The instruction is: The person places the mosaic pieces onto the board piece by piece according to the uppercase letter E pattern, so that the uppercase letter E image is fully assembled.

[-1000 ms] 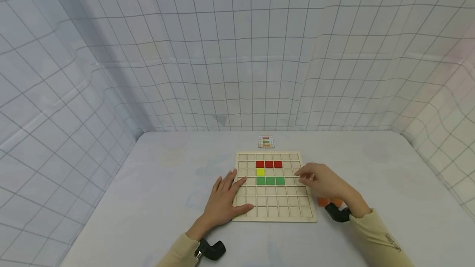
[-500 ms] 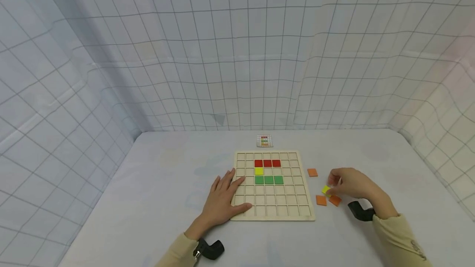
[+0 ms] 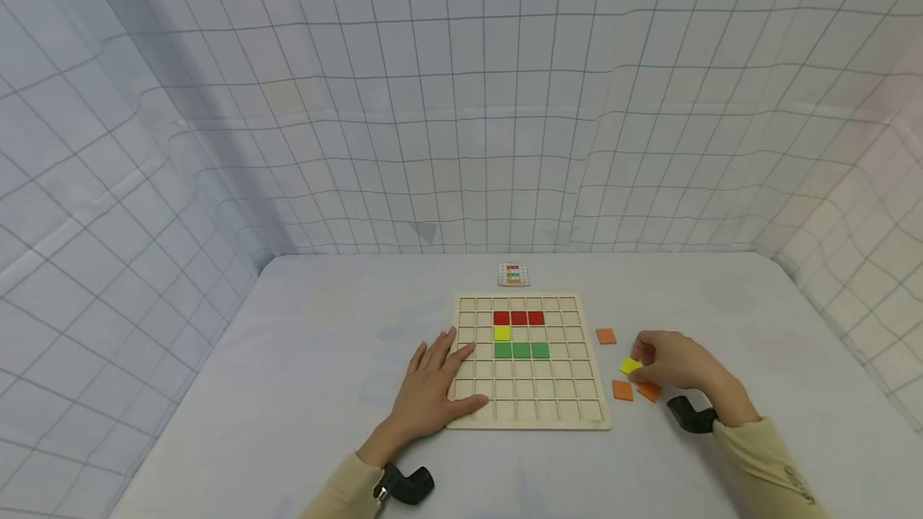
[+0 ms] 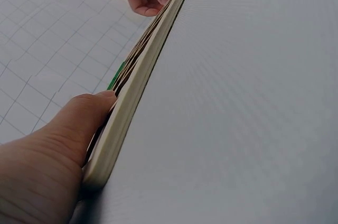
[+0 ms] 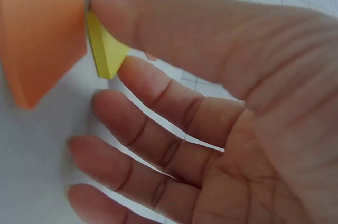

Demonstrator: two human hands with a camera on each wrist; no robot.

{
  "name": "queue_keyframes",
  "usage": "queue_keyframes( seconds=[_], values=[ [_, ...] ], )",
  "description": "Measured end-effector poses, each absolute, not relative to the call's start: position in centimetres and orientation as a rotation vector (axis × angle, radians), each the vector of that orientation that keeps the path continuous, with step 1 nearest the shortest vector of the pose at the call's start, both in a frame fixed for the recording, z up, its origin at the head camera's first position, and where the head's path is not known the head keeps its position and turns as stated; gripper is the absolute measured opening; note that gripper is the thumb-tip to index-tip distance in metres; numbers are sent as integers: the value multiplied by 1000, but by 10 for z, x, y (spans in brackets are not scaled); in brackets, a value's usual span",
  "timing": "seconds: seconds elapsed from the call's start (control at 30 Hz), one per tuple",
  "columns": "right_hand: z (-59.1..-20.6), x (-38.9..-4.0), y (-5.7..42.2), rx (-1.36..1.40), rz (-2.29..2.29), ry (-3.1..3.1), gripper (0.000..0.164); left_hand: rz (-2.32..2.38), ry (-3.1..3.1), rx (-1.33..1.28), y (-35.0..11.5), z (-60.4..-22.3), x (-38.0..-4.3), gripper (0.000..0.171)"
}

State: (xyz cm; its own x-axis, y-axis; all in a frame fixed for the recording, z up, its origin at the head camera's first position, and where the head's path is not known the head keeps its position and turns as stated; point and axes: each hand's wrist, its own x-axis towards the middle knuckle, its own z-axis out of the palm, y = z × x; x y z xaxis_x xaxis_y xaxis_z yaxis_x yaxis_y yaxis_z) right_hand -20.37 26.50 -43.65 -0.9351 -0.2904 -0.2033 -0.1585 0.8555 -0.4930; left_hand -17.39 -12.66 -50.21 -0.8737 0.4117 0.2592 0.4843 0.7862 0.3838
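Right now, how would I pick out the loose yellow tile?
Start at the pale gridded board. Off its right side, three orange tiles lie near the right hand. The loose yellow tile is pinched between that hand's thumb and index finger, the only tile there that is not orange.

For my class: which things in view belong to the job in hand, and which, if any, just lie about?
Belong, it seems:
grid board
red tiles
green tiles
yellow tiles, one pinched by the right hand
loose orange tiles
pattern card

Apparently just around:
gridded backdrop
worn black wrist devices
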Motion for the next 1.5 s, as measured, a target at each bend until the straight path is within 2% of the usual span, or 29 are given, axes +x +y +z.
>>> queue_keyframes(
  seconds=[0.73,0.9,1.1,1.5],
  values=[
    [-446,-205,250,-328,-902,2798,20,-683,-2822,-714,-127,-498,-172,80],
    [-445,-206,247,-418,-926,2818,19,-681,-2800,-719,-127,-500,-173,81],
    [-441,-203,238,-659,-1037,2790,18,-683,-2819,-704,-127,-500,-172,82],
    [-448,-203,175,-919,-1182,2659,18,-664,-2804,-713,-126,-501,-173,81]
  ],
)
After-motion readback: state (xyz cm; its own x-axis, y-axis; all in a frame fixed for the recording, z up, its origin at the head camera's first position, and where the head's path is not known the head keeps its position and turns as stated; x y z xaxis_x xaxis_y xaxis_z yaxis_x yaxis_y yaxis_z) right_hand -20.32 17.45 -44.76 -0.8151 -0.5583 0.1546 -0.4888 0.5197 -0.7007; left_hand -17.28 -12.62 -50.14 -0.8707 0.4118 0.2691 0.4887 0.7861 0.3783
